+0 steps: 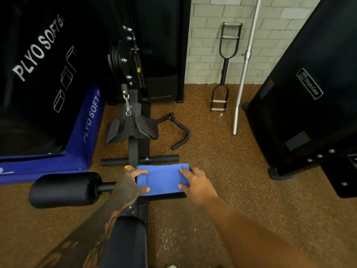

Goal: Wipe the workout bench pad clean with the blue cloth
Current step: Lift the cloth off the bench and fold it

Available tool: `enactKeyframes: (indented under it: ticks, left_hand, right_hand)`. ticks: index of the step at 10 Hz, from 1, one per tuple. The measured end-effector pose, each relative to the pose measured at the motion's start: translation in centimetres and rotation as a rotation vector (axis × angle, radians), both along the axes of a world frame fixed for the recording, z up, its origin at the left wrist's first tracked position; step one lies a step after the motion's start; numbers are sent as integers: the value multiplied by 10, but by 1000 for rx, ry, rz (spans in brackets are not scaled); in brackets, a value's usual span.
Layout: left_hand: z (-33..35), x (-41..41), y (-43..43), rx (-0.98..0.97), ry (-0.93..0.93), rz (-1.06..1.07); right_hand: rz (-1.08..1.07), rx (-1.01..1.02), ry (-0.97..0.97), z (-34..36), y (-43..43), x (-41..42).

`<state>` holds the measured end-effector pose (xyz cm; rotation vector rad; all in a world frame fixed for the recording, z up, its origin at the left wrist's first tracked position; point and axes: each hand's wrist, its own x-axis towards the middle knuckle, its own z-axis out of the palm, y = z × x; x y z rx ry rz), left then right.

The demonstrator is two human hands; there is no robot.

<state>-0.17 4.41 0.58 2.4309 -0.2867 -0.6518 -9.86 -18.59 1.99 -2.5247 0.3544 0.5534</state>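
The blue cloth (163, 178) is draped flat over the right-hand black roller pad of the bench, covering nearly all of it. My left hand (128, 185) grips the cloth's left edge, thumb below and fingers on top. My right hand (197, 185) presses on the cloth's right edge with its fingers spread over it. The matching left roller pad (65, 189) sticks out bare on the other side. The long black bench pad (125, 242) runs toward me below my left forearm.
A cable machine with a grey strap handle (133, 124) stands ahead on the bench rail. Black and blue plyo boxes (48, 89) fill the left. A curved bar (179, 134), a steel barbell (243, 74) and a black machine (309, 93) stand on the brown rubber floor at right.
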Motion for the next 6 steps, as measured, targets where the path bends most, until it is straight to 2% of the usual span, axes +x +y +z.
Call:
enactKeyframes:
  ticks: [1, 2, 3, 5, 6]
  left_hand:
    - [-1, -5, 0, 76, -115, -48]
    - [-3, -8, 1, 260, -303, -159]
    - [-15, -8, 4, 438, -320, -372]
    - [-22, -4, 2, 518, -174, -422]
    - [-13, -4, 1, 545, -221, -433]
  right_hand:
    - [132, -244, -83, 0, 1, -3]
    - [266, -296, -103, -5, 5, -1]
    - [338, -332, -15, -12, 7, 1]
    - [297, -278, 36, -15, 10, 1]
    - [263, -251, -13, -6, 8, 1]
